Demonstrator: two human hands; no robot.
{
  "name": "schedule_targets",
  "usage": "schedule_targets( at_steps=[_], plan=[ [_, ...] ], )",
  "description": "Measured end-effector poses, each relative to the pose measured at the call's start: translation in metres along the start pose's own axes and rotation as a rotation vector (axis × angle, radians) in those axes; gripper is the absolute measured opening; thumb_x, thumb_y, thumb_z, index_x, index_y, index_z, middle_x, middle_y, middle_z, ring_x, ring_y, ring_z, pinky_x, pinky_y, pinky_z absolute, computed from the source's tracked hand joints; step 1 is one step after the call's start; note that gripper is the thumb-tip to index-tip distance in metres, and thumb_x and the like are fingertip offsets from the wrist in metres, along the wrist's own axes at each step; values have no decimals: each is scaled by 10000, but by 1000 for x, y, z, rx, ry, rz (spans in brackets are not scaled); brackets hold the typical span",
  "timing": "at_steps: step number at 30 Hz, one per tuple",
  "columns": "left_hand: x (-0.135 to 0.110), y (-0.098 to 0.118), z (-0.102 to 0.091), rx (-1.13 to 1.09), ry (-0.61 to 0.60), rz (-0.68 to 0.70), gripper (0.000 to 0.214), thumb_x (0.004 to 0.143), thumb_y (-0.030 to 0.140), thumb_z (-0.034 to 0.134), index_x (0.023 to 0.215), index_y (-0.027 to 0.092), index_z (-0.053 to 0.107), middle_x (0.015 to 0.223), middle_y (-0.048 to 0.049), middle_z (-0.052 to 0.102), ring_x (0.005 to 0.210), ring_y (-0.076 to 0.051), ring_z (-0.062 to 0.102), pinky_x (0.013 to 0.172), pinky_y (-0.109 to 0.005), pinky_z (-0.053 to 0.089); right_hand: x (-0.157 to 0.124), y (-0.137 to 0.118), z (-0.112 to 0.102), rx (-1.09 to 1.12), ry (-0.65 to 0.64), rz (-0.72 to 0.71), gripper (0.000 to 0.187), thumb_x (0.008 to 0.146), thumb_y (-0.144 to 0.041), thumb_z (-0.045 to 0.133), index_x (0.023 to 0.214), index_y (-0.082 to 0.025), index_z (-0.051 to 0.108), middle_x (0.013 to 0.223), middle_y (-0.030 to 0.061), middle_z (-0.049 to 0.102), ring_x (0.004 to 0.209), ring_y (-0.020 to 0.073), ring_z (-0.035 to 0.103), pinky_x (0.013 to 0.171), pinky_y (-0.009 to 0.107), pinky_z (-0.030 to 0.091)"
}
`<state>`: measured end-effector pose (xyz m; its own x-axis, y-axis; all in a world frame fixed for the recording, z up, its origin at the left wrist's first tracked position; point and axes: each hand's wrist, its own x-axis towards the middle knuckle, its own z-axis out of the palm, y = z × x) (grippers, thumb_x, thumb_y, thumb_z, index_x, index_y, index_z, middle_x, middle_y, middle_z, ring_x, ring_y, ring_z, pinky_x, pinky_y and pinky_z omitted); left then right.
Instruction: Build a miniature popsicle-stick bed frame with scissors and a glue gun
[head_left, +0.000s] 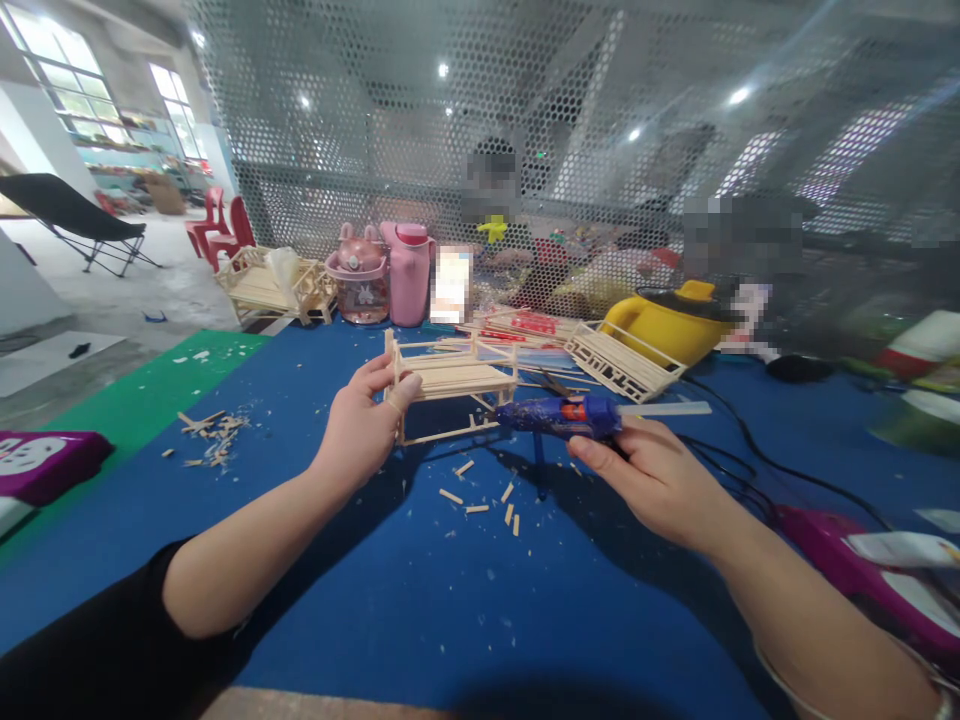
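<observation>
left hand (pixel 358 428) pinches stick frame (pixel 454 380), desk (pixel 420 610) middle; right hand (pixel 654 482) grips glue gun (pixel 564 415), nozzle at frame; gluing, needs steady aim.

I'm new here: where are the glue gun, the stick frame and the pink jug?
glue gun (pixel 544 415): head view, blue barrel.
stick frame (pixel 457 376): head view, slatted top.
pink jug (pixel 410 285): head view, body.

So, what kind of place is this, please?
Probably a craft workshop: the left hand holds a small wooden stick frame, the right hand a glue gun, and stick offcuts litter the blue table.
</observation>
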<state>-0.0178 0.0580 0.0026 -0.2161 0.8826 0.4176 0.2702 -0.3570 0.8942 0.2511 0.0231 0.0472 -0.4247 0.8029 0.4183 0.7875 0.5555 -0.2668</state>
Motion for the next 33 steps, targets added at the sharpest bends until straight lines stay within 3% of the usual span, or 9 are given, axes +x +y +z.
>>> schedule_targets(
  at_steps=[6, 15, 27, 33],
  plan=[
    [1, 7, -1, 71, -21, 76, 237, 796, 376, 573, 891, 217, 720, 1193, -68, 600, 1238, -224, 440, 1072, -406, 310, 1, -2, 2, 26, 13, -16, 294, 875, -371, 440, 807, -203, 672, 840, 62, 708, 831, 225, 652, 802, 343, 510],
    [-5, 11, 0, 85, 3, 182, 190, 777, 364, 605, 827, 213, 709, 1314, -55, 497, 1177, -226, 490, 1022, -423, 387, 2, 0, 7, 58, 37, -73, 313, 866, -360, 454, 1074, -195, 620, 1115, 69, 656, 1019, 241, 615, 906, 375, 478],
    [-7, 11, -3, 232, 91, 442, 129, 777, 274, 620, 847, 220, 714, 1345, -57, 463, 1159, -232, 507, 1000, -459, 415, -3, -9, 11, -53, 70, -217, 338, 865, -315, 481, 1182, -201, 515, 1061, 75, 669, 939, 206, 644, 787, 295, 507],
    [-9, 14, -3, 254, 98, 511, 123, 786, 250, 616, 864, 219, 707, 1346, -57, 460, 1174, -229, 499, 999, -458, 423, 1, -4, 15, -28, 114, -148, 313, 879, -304, 467, 1168, -193, 514, 1038, 68, 673, 886, 190, 654, 741, 267, 515]
  ],
)
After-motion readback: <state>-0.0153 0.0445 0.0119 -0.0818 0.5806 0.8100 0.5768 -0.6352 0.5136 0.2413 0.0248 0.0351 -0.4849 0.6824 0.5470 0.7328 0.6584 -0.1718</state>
